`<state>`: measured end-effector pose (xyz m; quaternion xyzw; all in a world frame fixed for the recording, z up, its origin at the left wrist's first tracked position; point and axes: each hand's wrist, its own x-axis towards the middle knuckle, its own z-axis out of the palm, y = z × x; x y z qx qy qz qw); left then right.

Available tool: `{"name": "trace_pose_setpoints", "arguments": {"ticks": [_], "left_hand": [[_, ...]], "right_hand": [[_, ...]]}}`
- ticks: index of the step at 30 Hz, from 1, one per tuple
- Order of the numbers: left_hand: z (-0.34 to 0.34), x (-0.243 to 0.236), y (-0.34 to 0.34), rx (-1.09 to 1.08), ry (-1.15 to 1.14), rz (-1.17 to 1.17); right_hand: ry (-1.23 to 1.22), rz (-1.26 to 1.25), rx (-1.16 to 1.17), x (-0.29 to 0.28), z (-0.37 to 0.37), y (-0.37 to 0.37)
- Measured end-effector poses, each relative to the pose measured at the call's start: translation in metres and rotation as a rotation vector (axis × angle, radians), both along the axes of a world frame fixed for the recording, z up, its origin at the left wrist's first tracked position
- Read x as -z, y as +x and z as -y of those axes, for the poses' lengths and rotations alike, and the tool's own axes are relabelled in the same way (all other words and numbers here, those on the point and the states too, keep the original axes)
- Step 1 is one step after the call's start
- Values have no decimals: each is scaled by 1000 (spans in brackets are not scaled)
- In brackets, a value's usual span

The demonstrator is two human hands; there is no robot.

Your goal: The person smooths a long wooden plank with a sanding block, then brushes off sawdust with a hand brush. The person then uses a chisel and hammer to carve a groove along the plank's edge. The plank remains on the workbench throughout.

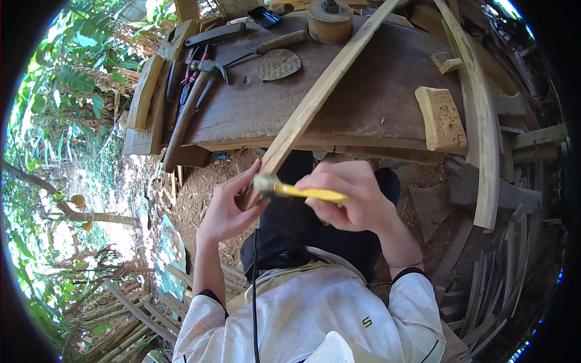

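Presently | left hand (227,209) gripping wooden slat (315,100) end | right hand (351,196) pinching yellow-handled brush (302,192) against slat | workbench (375,91) beyond.

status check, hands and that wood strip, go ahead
Left hand grips near end of wood strip. Right hand holds yellow-handled tool against strip's end. Strip's far end lies across workbench; nothing blocking.

Colours in the scene. The long wooden slat (315,100) was pale tan; the brush (302,191) had a bright yellow handle and whitish bristles. The workbench (375,91) was dark brown, its wood block (440,118) light yellow-tan. The shirt (315,314) was off-white with black cuffs; the trousers (296,230) black. The foliage (60,91) was green.
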<state>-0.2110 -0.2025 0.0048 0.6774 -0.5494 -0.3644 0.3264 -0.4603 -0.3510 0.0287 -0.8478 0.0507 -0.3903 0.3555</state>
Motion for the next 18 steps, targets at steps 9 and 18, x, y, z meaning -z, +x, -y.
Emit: {"name": "trace_pose_setpoints", "arguments": {"ticks": [9, 18], "left_hand": [[2, -1, -1, -3, 0, 18], [-2, -1, 5, -18, 83, -70]], "right_hand": [[-8, -45, -52, -4, -3, 3], [-25, -33, -123, -5, 11, -1]]}}
